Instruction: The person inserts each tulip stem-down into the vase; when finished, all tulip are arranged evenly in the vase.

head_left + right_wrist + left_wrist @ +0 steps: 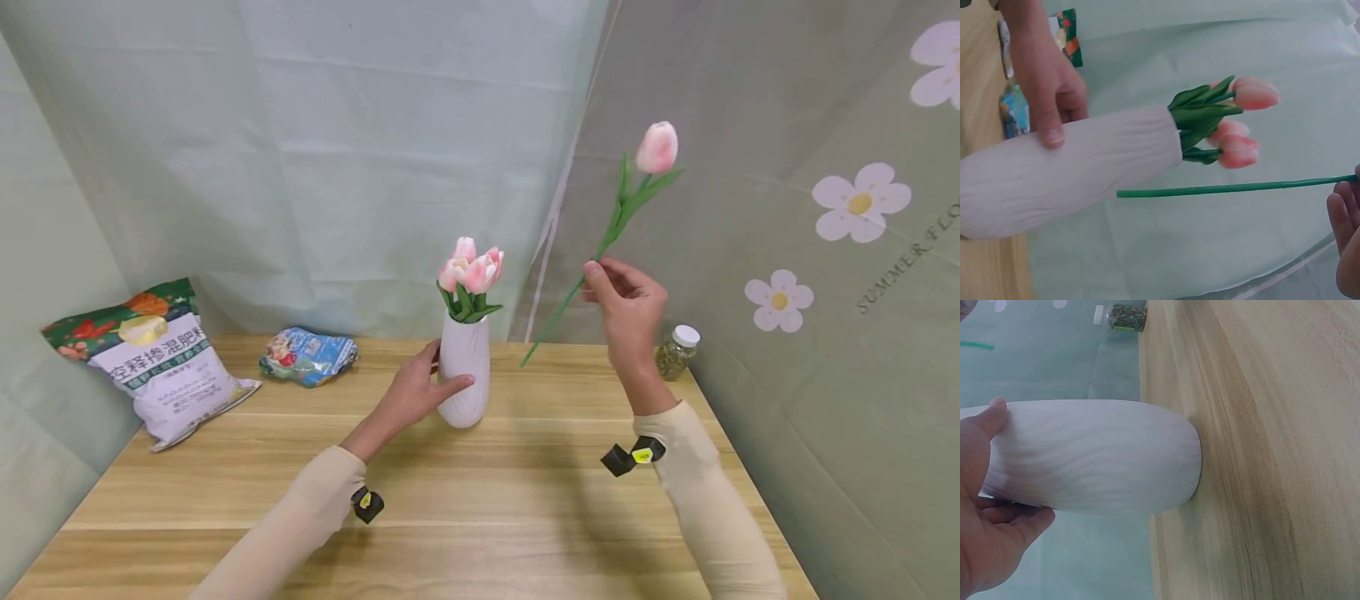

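Note:
A white ribbed vase (463,375) stands upright on the wooden table, with several pink tulips (472,271) and green leaves at its mouth. My left hand (411,385) grips the vase from its left side, thumb across the front; the left wrist view shows the thumb and fingers around the vase (1097,456). Up and to the right, my right hand (626,304) pinches the green stem of a single pink tulip (657,148). That stem (1229,189) slants down toward the vase and hangs free of it, its lower end beside the vase in the right wrist view.
A white and green fertilizer bag (168,367) leans at the table's left. Beside it lies a small blue packet (309,357). Behind my right wrist is a white-capped jar (677,354). Cloth hangings (405,167) rise along the table's (480,508) back and sides.

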A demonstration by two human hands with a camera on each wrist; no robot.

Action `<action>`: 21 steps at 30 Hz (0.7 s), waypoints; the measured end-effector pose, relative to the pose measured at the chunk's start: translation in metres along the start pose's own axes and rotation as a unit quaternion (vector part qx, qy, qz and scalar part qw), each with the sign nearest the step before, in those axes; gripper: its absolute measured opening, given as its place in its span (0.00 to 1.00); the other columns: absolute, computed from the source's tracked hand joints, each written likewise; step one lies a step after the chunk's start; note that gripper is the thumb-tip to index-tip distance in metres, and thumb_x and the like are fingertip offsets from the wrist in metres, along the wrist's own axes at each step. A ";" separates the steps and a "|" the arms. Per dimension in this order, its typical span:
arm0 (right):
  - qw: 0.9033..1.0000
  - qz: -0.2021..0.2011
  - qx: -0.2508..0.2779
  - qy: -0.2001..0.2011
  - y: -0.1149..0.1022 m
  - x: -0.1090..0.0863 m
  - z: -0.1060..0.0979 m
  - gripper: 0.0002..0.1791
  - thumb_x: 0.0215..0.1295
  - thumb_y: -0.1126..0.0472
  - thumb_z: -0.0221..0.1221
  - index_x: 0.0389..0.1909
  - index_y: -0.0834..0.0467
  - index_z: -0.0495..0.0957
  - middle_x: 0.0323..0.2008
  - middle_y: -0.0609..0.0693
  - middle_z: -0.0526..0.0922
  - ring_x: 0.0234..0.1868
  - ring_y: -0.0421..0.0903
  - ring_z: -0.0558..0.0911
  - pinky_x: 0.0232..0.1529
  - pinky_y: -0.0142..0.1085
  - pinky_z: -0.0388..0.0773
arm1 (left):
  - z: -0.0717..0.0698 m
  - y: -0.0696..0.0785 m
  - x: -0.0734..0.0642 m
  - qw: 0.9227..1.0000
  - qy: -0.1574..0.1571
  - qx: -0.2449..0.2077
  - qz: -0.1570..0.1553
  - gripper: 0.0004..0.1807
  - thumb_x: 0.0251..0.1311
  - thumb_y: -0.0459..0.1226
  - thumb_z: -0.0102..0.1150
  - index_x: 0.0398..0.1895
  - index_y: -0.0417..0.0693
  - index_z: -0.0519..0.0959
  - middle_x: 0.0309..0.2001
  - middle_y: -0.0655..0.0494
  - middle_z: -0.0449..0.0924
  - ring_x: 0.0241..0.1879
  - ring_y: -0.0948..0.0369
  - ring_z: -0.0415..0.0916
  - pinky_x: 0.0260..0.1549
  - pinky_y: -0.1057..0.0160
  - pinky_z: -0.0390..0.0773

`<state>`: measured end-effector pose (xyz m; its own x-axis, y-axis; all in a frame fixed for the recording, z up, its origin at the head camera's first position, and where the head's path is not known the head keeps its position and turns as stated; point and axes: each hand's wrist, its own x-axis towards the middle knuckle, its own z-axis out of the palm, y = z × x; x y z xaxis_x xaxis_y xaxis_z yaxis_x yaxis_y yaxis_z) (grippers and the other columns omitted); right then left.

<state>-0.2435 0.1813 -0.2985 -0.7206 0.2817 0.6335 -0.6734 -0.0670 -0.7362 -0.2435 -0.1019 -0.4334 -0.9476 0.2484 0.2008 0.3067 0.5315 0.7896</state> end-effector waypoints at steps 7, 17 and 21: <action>1.000 -0.020 0.017 -0.011 -0.010 0.009 0.005 0.06 0.64 0.67 0.68 0.39 0.67 0.88 0.33 0.51 0.89 0.29 0.43 0.86 0.30 0.34 0.88 | 0.000 0.000 0.000 1.000 0.001 0.000 0.002 0.48 0.61 0.59 0.68 0.74 0.39 0.64 0.66 0.41 0.75 0.64 0.48 0.75 0.62 0.46 0.79; 0.998 -0.055 0.026 -0.005 -0.020 0.016 0.011 0.09 0.64 0.67 0.68 0.42 0.70 0.87 0.34 0.55 0.90 0.30 0.46 0.88 0.32 0.37 0.89 | 0.001 -0.001 0.000 1.000 0.001 -0.001 0.004 0.49 0.60 0.60 0.68 0.75 0.39 0.63 0.67 0.41 0.74 0.65 0.48 0.75 0.62 0.47 0.79; 0.998 -0.061 0.024 -0.003 -0.023 0.018 0.014 0.09 0.65 0.67 0.68 0.42 0.70 0.87 0.35 0.56 0.90 0.31 0.47 0.88 0.32 0.37 0.89 | 0.001 -0.001 0.001 1.000 0.004 -0.002 0.005 0.49 0.60 0.60 0.68 0.75 0.39 0.63 0.66 0.41 0.75 0.64 0.48 0.75 0.62 0.47 0.79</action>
<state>-0.2435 0.1747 -0.2668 -0.6334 0.2844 0.7197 -0.7635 -0.0777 -0.6412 -0.2445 -0.1019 -0.4348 -0.9451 0.2475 0.2134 0.3160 0.5262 0.7894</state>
